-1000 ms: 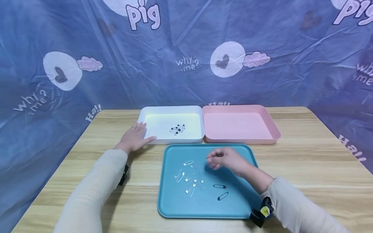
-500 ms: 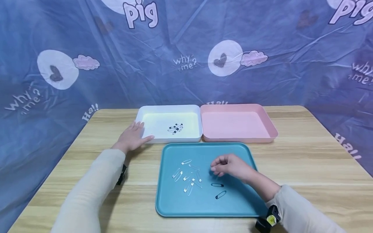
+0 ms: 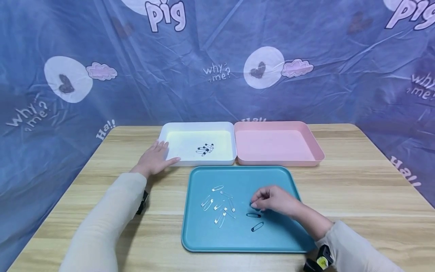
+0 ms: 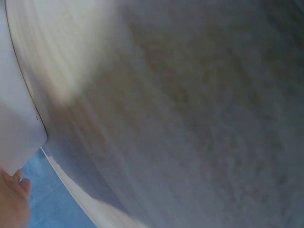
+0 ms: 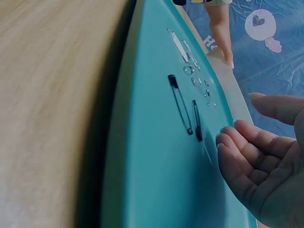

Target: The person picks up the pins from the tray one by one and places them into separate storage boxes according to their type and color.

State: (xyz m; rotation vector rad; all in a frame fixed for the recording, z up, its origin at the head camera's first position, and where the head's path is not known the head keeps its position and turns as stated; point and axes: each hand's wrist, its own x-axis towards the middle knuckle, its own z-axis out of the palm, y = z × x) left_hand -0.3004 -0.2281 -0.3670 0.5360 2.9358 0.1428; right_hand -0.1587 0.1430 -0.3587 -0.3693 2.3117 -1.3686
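Note:
My left hand lies with spread fingers at the front left corner of a white tray, fingers over its left rim and thumb along the front. Several black-ended safety pins lie in that tray. Over a teal tray, my right hand hovers low with fingers bent. In the right wrist view its thumb stands apart from the fingers, with nothing seen between them. Close below the fingertips lie a black safety pin and another black safety pin. Several silver safety pins are scattered to the left.
A pink tray stands against the white one, behind the teal tray. All rest on a wooden table. A blue printed cloth hangs behind the table.
My right hand has moved right and toward me, lower over the teal tray, nearer the two black safety pins. The left hand stays at the white tray.

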